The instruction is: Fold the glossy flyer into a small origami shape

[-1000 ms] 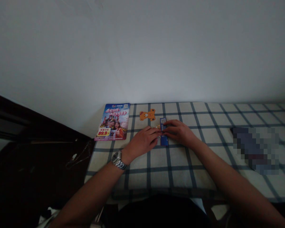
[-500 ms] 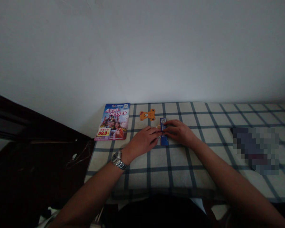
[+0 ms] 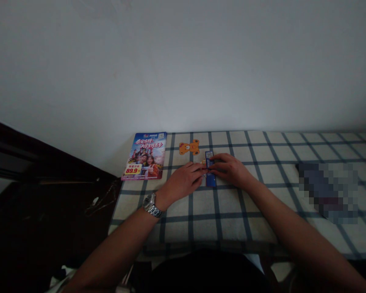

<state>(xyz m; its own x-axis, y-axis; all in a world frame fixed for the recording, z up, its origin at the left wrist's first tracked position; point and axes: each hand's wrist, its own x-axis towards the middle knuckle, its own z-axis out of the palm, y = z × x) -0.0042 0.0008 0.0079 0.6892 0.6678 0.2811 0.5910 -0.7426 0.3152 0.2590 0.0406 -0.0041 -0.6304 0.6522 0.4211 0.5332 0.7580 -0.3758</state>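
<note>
A narrow folded leaflet (image 3: 211,181), blue with a QR code at its far end, lies upright to me on the checked cloth. From its left side, my left hand (image 3: 184,181) has its fingers together, the tips pressed onto the paper. Thumb and fingers of my right hand (image 3: 232,170) pinch the leaflet from the right. The fingertips of both hands nearly meet over its middle and cover part of it. A small pale piece peeks out beside the fold, partly hidden by the left fingers.
A stack of blue and pink flyers (image 3: 144,156) lies at the table's far left corner. An orange bear figure (image 3: 189,147) sits just beyond my hands. Off to the right is a dark, blurred-out object (image 3: 323,191). A wall (image 3: 201,73) rises behind the checked tablecloth (image 3: 189,224).
</note>
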